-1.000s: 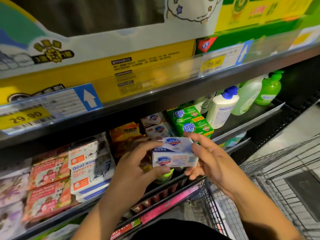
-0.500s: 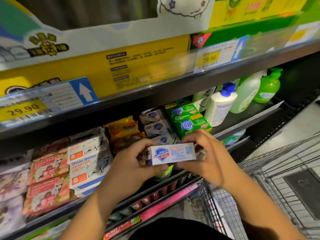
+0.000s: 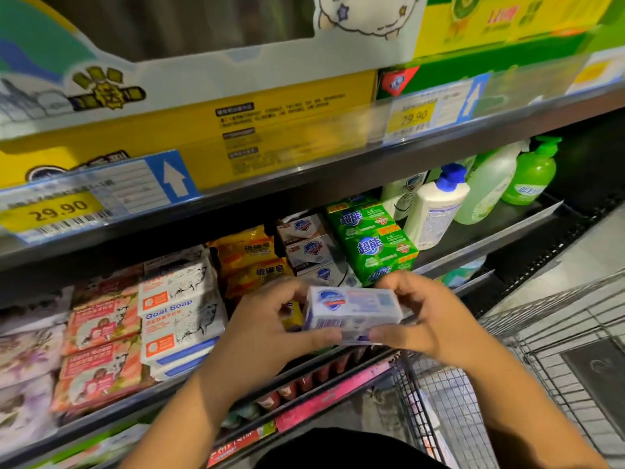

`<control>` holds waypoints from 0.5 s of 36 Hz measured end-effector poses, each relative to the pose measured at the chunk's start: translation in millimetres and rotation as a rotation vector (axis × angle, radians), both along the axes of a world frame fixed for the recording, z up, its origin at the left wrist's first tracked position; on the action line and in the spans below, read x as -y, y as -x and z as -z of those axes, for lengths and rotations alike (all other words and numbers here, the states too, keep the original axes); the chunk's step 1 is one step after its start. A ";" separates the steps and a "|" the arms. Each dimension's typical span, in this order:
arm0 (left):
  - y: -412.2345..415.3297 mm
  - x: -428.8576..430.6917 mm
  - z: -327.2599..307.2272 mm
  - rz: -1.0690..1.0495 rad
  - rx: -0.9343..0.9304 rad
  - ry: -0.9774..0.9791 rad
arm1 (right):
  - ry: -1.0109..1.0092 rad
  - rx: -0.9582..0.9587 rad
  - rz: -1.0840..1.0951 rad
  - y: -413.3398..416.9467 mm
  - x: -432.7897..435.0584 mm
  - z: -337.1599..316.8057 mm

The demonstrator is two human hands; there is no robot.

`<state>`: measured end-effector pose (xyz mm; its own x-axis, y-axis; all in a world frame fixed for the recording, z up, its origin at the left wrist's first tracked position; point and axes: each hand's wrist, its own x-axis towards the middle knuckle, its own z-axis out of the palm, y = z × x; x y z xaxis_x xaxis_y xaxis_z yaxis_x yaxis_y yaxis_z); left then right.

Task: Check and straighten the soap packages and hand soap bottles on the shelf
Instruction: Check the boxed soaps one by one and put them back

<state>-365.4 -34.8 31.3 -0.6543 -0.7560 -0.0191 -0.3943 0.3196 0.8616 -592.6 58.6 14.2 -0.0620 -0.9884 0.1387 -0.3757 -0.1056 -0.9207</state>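
The left hand (image 3: pixel 267 330) pinches the 9 o'clock end of a white-and-blue rectangular cardboard soap box (image 3: pixel 353 311), and the right hand (image 3: pixel 426 319) pinches its 3 o'clock end. The box hangs just in front of the dark metal shelf (image 3: pixel 490 242), at 6 o'clock from the stack of matching white boxes (image 3: pixel 311 252). A slack fingertip hold could drop it toward the wire trolley (image 3: pixel 558 333) at 4 o'clock. Its long axis runs 9 to 3 o'clock, with the logo face tilted up toward 12.
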 end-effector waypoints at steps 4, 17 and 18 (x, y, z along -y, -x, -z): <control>1.7 -6.5 9.7 0.045 0.105 -0.148 | 0.064 0.072 0.045 -6.4 -0.4 -11.5; 1.6 2.3 -0.1 -0.162 -0.221 -0.348 | 0.003 0.347 0.117 -5.1 9.4 -12.9; 2.5 2.5 -2.7 -0.155 -0.265 -0.404 | -0.041 0.424 0.116 -5.4 10.8 -11.5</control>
<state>-367.9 -37.2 34.0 -0.5571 -0.8110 -0.1787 -0.1618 -0.1051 0.9812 -587.2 47.8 25.7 -0.2163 -0.9756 0.0383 0.0285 -0.0455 -0.9986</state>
